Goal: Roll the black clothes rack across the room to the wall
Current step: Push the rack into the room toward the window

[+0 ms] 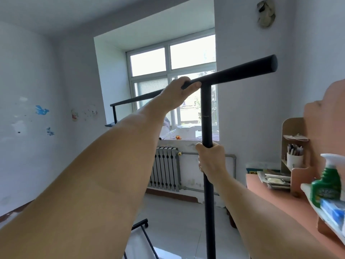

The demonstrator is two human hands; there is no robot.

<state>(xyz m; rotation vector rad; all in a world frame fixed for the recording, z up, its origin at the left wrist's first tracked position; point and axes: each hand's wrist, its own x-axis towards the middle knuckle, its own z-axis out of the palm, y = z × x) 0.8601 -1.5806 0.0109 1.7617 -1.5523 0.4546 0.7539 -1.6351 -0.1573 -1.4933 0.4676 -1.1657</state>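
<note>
- The black metal-tube clothes rack (pixel 206 113) is gripped at its top bar by the left hand (pixel 178 94), fingers wrapped over.
- Its near upright is clamped by the right hand (pixel 211 157).

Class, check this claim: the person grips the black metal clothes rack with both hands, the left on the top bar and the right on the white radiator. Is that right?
Not quite. The head view shows the right hand gripping the upright pole of the black metal clothes rack, not the radiator. The left hand is on the top bar.
</note>
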